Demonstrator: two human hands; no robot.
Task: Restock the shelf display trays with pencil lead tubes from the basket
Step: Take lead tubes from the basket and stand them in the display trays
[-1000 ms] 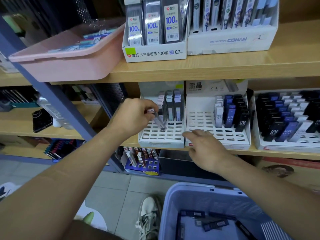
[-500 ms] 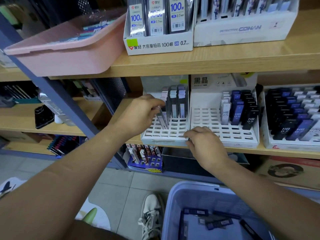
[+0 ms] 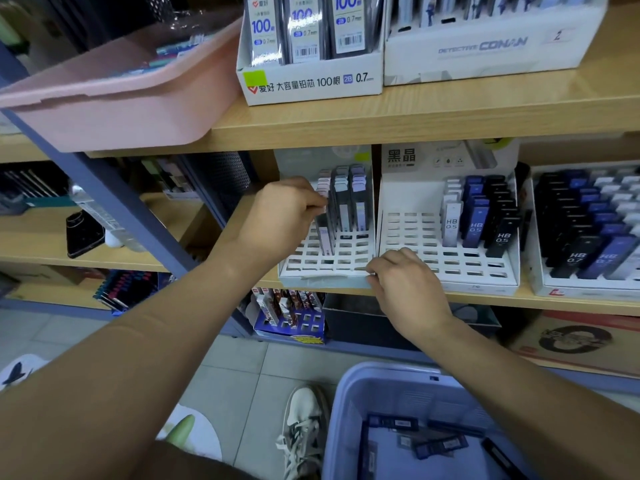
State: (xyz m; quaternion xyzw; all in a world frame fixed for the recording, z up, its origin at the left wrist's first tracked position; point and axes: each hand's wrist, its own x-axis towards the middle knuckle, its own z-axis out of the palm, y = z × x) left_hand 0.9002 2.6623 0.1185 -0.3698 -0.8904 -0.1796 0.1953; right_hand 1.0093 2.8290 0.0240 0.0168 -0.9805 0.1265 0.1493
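Head view: left hand (image 3: 284,216) is pinching a lead tube (image 3: 324,239) into its slot; right hand (image 3: 408,287) is gripping the tray (image 3: 322,279) corner, steadying it.

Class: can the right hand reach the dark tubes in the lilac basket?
Probably, once the right hand releases the white slotted tray: dark tubes lie uncovered in the lilac plastic basket below.

Above the shelf board (image 3: 381,124), a white carton (image 3: 311,85) reads "爱好 大容量铅芯 100根 2B 0.7mm", its packs (image 3: 264,29) "100" and "2B 0.7mm", the neighbouring carton (image 3: 485,55) "DETECTIVE CONAN" and "2"; below the board, a header card (image 3: 401,157) reads "黑晶", lead tubes (image 3: 476,227) "HB 0.5", farther tubes (image 3: 576,258) "HB 0.7".
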